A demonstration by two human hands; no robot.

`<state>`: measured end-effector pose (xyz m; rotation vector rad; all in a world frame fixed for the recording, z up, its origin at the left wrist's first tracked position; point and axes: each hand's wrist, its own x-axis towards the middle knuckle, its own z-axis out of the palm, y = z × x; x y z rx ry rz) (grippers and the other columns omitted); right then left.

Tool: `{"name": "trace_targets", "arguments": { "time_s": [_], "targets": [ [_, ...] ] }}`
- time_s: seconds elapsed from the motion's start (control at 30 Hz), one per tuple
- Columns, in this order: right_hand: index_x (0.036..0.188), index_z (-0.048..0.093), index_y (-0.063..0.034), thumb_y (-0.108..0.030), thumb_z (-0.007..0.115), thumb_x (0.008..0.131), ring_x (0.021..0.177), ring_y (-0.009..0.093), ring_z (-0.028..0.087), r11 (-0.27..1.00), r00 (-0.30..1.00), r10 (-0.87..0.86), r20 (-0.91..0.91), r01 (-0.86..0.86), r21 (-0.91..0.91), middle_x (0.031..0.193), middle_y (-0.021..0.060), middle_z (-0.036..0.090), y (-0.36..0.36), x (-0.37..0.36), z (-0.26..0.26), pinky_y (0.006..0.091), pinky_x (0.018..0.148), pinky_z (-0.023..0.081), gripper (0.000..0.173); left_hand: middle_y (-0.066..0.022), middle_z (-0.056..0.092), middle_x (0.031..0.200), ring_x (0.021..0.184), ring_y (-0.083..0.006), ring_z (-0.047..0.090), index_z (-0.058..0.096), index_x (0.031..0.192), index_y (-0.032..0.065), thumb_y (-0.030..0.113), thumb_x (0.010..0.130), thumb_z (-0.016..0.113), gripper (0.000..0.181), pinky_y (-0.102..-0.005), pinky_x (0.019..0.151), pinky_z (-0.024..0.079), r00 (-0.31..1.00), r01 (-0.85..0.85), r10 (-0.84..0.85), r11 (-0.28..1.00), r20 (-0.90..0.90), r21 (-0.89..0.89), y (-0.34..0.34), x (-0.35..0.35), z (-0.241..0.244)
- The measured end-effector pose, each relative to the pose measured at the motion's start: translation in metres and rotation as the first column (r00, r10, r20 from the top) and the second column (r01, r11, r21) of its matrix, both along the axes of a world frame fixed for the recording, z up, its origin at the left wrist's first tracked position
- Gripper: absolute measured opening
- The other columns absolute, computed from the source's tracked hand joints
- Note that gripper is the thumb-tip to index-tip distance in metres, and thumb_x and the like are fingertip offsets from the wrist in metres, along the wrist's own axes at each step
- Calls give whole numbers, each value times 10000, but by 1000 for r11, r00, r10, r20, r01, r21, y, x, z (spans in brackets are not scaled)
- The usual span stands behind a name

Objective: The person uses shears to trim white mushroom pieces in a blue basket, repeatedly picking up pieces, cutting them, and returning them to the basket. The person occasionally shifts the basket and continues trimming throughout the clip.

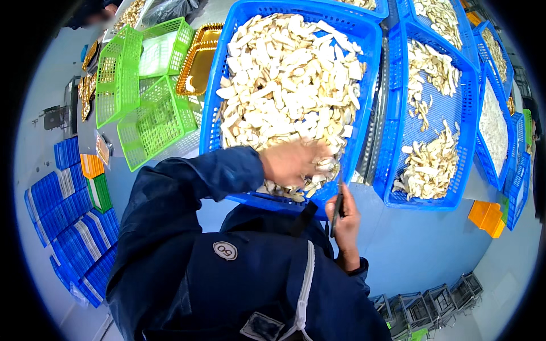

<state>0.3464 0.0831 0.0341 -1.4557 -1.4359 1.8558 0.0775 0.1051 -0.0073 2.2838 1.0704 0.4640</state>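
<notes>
A large blue plastic crate (366, 93) full of pale sliced mushrooms (294, 81) lies before me. My left hand (292, 162) is blurred over the slices near the crate's close edge; its fingers cannot be made out well, nor whether they grip anything. A few slices lie right beside its fingertips. At the crate's near right corner, my right hand (346, 217) is closed around the black handle of a knife (338, 209). The thin blade points away from me, over the crate's edge, close to the slices.
Green plastic baskets (155, 123) and gold trays (200, 68) stand left of the crate. On the right is another blue crate (431, 204) with mushroom slices, with more crates beyond. Blue crates (81, 221) are stacked at far left, stools (431, 307) at lower right. Part of another person (91, 15) shows at upper left.
</notes>
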Motion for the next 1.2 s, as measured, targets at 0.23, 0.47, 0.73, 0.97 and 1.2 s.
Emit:
{"name": "trace_targets", "arguments": {
  "time_s": [0.23, 0.47, 0.73, 0.97, 1.2],
  "targets": [
    [1460, 465, 4, -76, 715, 897, 855, 88, 592, 961, 973, -218, 75, 200, 190, 953, 19, 620, 11, 27, 14, 241, 789, 486, 621, -127, 538, 1421, 1444, -281, 374, 695, 1148, 157, 334, 827, 676, 367, -574, 1228, 167, 904, 428, -425, 896, -55, 119, -12, 17, -80],
    [1445, 486, 5, -56, 732, 889, 909, 97, 604, 950, 956, -278, 92, 260, 172, 985, 31, 633, -16, 33, 0, 259, 836, 499, 610, -147, 587, 1204, 1193, -328, 570, 687, 1051, 145, 246, 766, 747, 309, -553, 1066, 430, 784, 98, 32, 980, -620, 175, 77, -77, -16],
    [1431, 495, 21, -33, 727, 888, 891, 81, 585, 947, 950, -303, 72, 291, 134, 967, 19, 633, -27, 32, 2, 247, 822, 494, 593, -100, 528, 1393, 1314, -306, 485, 666, 1251, 178, 201, 880, 674, 371, -499, 1136, 345, 849, -217, 316, 939, -423, 266, 91, -137, -2],
    [1434, 495, 13, -19, 726, 884, 897, 77, 581, 961, 957, -252, 147, 230, 151, 976, 16, 634, -24, 26, 7, 242, 828, 494, 598, -64, 364, 1582, 1505, -269, 267, 630, 1277, 254, 392, 812, 732, 495, -545, 1212, 252, 882, 466, -453, 878, -129, 110, 24, 7, -68],
    [1434, 499, 12, -9, 725, 884, 897, 74, 580, 969, 963, -218, 159, 194, 155, 970, 9, 631, -28, 30, 2, 238, 828, 496, 595, 32, 313, 1609, 1504, -200, 266, 636, 1164, 301, 242, 850, 702, 326, -581, 1229, 196, 832, 361, -190, 899, -521, 248, 94, -48, -55]
  ]
}}
